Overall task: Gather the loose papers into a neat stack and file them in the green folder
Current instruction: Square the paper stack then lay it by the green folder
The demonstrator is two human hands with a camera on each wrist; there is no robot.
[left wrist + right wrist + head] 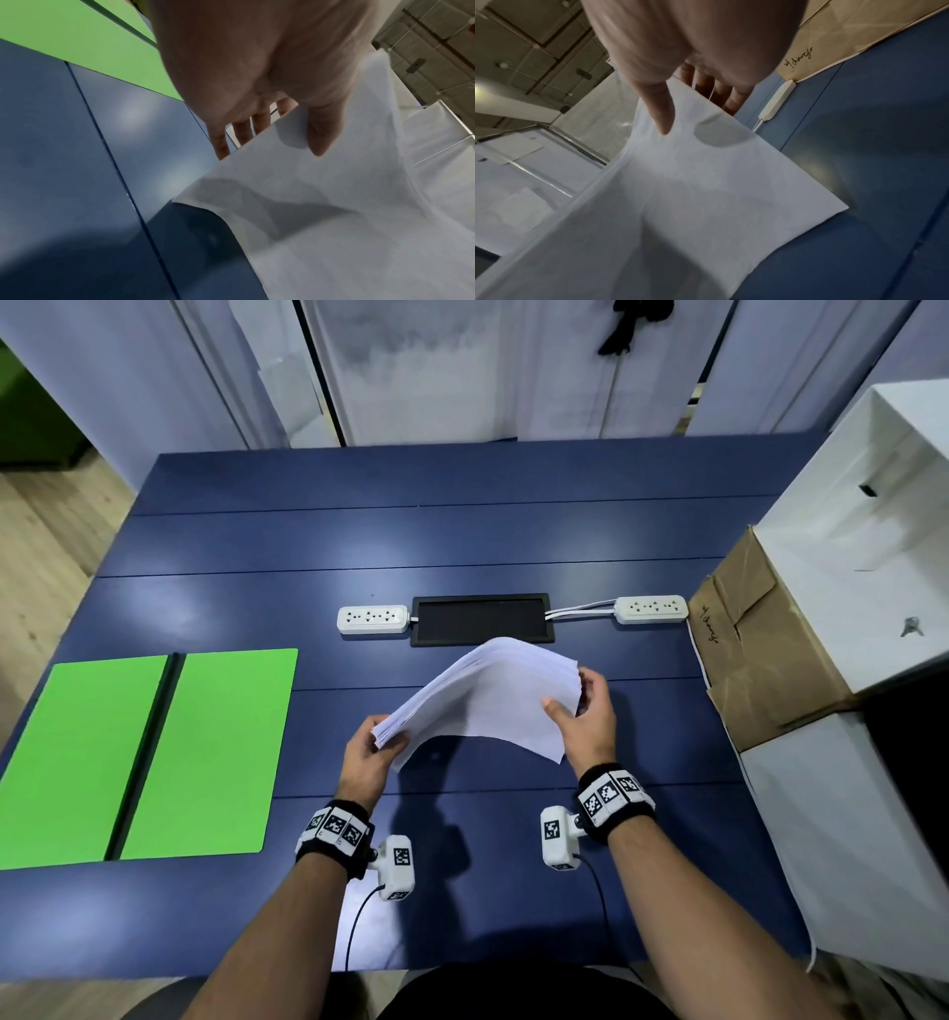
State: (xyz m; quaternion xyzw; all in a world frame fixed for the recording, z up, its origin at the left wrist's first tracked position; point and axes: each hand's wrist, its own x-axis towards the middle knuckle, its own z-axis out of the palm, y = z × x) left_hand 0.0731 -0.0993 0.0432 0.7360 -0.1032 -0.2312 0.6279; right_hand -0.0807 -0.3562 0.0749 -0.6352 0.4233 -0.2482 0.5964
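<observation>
A stack of white papers (488,695) is held up off the blue table (462,546), bowed upward in the middle. My left hand (372,752) grips its left end, thumb on one face and fingers behind, as the left wrist view shows on the papers (321,203) under the left hand (257,81). My right hand (585,711) pinches the right end, the thumb lying on the papers (693,192) below the right hand (687,60). The green folder (149,757) lies open and flat at the left of the table, also in view as the green folder (77,40).
Two white power strips (372,619) (651,608) flank a black panel (481,618) just beyond the papers. A brown cardboard flap (755,649) and white boxes (862,531) stand along the right edge. A white sheet (364,932) lies at the near edge under my left forearm.
</observation>
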